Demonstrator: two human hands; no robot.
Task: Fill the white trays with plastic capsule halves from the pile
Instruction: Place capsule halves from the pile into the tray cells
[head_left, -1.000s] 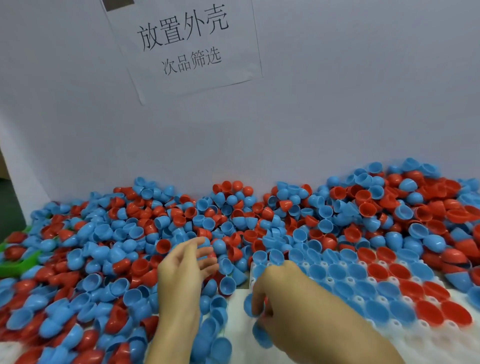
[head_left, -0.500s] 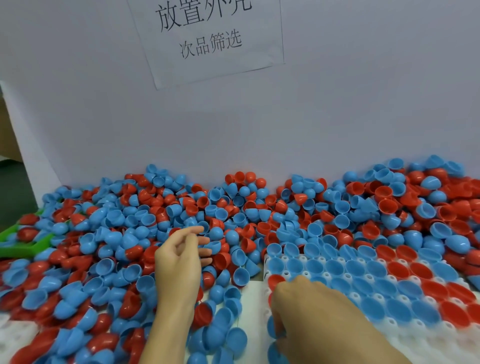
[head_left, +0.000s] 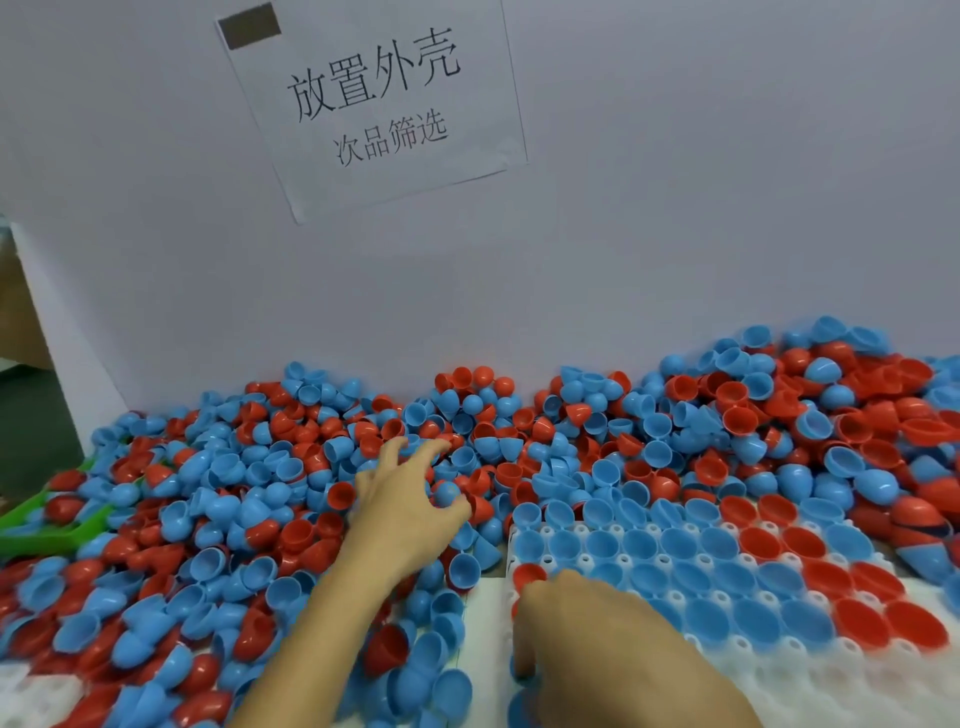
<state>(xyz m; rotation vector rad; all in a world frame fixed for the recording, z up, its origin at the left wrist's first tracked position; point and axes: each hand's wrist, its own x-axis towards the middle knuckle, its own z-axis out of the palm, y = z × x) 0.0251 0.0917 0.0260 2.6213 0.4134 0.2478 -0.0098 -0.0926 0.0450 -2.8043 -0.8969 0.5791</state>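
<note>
left hand (head_left: 402, 506): fingers spread, released, reaching over the pile of red and blue plastic capsule halves (head_left: 291, 467); nearer it.
right hand (head_left: 597, 639): fingers curled down at the white moulded tray (head_left: 810, 670) edge beside a red half; grasp hidden, cannot tell.

Paper sign (head_left: 374, 104) taped on white wall (head_left: 675, 208) (Chinese text); green plastic piece (head_left: 47, 525) far left.

This looks like a small factory or assembly workstation for sorting and packing. A huge pile of blue and red capsule halves (head_left: 519, 441) fills the surface from nine to three o'clock, banked against a plain white partition wall (head_left: 675, 208), and at twelve o'clock a printed paper sign (head_left: 374, 98) in Chinese characters is taped to that wall like a station label. At four o'clock lies a white moulded tray (head_left: 727, 566) with rows of sockets already holding halves, and a green plastic piece (head_left: 47, 525) sits at nine o'clock.
</note>
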